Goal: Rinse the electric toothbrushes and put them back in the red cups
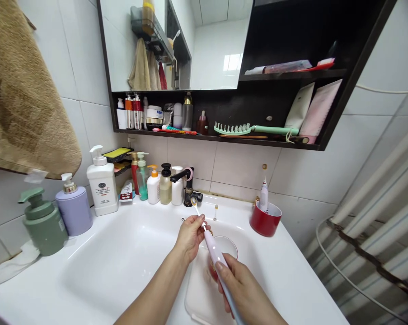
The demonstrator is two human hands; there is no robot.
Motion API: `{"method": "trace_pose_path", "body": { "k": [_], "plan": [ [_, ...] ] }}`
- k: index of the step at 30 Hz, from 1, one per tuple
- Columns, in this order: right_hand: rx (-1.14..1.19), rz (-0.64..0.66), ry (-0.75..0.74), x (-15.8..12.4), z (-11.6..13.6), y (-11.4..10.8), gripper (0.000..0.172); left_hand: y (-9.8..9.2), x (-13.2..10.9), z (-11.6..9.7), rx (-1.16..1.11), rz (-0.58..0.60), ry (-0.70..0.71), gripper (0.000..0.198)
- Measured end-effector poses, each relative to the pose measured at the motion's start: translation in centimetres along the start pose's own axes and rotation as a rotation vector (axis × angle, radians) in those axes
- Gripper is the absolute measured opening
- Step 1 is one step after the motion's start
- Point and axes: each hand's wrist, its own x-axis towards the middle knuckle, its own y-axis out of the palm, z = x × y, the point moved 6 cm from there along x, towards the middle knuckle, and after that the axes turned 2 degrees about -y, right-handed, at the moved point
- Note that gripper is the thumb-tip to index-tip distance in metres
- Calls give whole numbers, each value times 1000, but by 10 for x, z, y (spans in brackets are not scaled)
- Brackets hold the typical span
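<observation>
My right hand (239, 282) is wrapped round the pale pink handle of an electric toothbrush (214, 247), tilted up and to the left over the washbasin. At its upper end, my left hand (190, 237) pinches the white brush head (196, 206) near its base. A thin metal shaft shows between head and handle; whether the two are joined I cannot tell. Below the hands, a whitish flat tray (200, 293) and a round red cup with a pale rim (231, 239), partly hidden, lie in the basin. A spare brush head (215, 213) stands on the basin's back ledge.
A red cup (265, 222) holding another electric toothbrush (264, 196) stands right of the basin (122, 253). The black faucet (188, 185) rises behind my hands. Several pump bottles (104, 187) line the left and back. A dark cabinet shelf (224, 141) hangs above; pipes (369, 234) run at right.
</observation>
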Motion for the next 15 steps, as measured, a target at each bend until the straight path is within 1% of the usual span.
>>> {"method": "trace_pose_path", "body": {
  "k": [5,12,15],
  "plan": [
    [98,17,30,3,-7,5,30,2,1,5,46,25,6,19],
    [84,-69,-36,6,-10,2,26,6,-1,11,94,29,33,19],
    [189,-59,-27,6,-11,8,26,9,-2,10,92,59,35,20]
  ]
}}
